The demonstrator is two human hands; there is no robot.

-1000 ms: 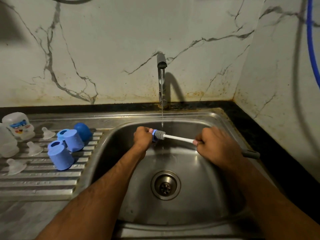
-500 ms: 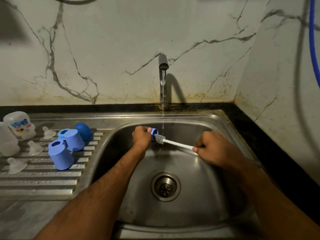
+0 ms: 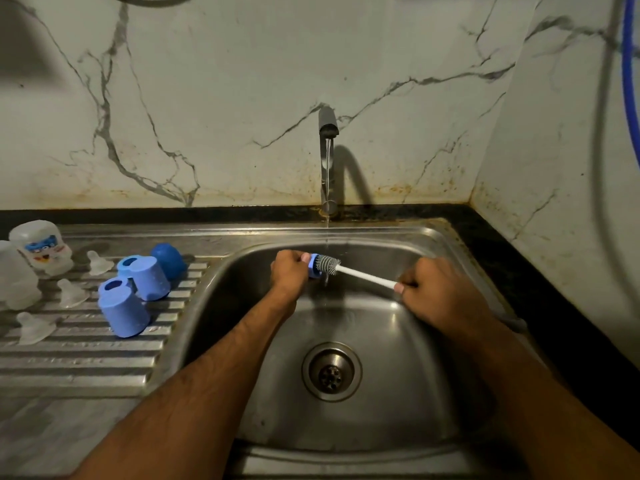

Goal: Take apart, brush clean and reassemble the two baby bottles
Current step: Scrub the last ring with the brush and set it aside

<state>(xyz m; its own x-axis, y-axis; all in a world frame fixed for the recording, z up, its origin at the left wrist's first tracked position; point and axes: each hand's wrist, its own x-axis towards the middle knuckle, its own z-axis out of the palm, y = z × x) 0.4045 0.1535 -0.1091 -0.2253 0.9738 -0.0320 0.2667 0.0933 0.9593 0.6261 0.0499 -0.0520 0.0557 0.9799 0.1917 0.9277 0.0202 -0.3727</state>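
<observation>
Over the sink basin, my left hand grips a small blue bottle part, mostly hidden in the fist. My right hand holds the white handle of a bottle brush; its grey bristle head touches the mouth of the blue part, under the thin water stream from the tap. On the draining board at left lie two blue caps, a dark blue dome lid, two clear bottle bodies and three clear teats.
The ribbed steel draining board spreads left of the basin. The drain sits mid-basin. A dark counter edge and marble walls close in at the right and back. A blue hose hangs at the top right.
Both hands stayed over the basin. The brush head slid a little in and out of the blue part, and my right hand shifted slightly lower and back with the handle.
</observation>
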